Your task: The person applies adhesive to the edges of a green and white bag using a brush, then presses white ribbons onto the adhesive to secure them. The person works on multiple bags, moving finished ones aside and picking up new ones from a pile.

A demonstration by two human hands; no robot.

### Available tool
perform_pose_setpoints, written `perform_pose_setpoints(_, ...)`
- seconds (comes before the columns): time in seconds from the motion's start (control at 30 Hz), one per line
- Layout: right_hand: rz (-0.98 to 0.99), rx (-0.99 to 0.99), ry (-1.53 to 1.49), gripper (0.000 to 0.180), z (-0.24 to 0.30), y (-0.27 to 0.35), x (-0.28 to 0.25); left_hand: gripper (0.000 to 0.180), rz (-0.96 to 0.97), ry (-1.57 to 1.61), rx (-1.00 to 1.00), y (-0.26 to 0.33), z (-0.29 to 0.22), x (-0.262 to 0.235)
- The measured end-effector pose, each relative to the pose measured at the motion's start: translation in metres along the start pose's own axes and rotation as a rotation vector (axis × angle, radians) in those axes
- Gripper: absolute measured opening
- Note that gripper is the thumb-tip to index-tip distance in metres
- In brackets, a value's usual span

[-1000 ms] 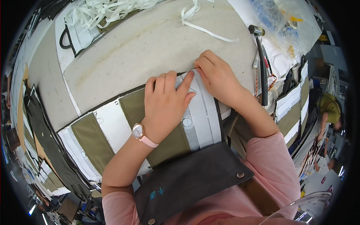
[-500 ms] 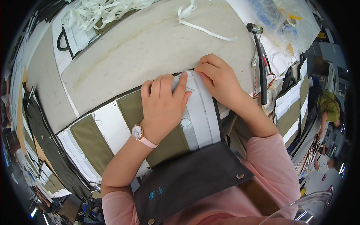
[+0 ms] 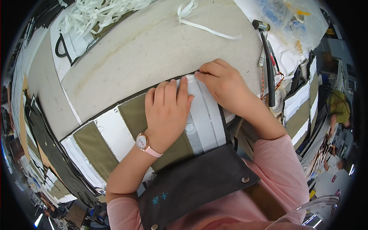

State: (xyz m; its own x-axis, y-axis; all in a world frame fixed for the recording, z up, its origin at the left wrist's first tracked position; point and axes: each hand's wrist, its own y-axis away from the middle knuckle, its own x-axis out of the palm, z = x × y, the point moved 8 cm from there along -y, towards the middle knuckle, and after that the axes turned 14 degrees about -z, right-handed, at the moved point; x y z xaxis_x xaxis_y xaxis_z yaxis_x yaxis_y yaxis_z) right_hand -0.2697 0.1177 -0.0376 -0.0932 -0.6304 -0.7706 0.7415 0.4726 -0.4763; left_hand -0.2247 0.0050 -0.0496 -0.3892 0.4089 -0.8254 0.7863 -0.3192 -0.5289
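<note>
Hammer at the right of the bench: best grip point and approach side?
Probably the black handle of the hammer, near its middle. It lies flat, metal head at the far end, handle running back toward the person beside the right hand. Come from above and the left, off the bare grey work surface; pens and cord crowd its right side. The left hand rests flat on the fabric.

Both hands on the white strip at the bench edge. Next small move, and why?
Probably press the strip's far end flat. The left hand lies flat on the white strip over the olive fabric, while the right hand pinches the strip's far end, which is not yet laid down.
</note>
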Motion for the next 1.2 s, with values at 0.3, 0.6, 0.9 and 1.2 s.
perform_pose_setpoints(0.3,-0.021,0.041,-0.059,0.021,-0.001,0.004,-0.003,0.046,-0.004,0.019,-0.021,-0.001,0.000,-0.002)
perform_pose_setpoints(0.6,-0.130,0.109,0.002,0.017,-0.001,-0.006,0.003,0.044,-0.019,0.046,-0.039,-0.001,0.001,-0.002)
perform_pose_setpoints(0.9,-0.054,0.020,0.022,0.011,-0.002,-0.017,0.019,0.041,-0.029,0.043,-0.028,0.000,0.001,-0.001)
perform_pose_setpoints(1.2,-0.055,0.054,-0.087,0.012,-0.007,-0.011,0.013,0.044,-0.023,0.043,-0.048,-0.002,0.002,-0.003)
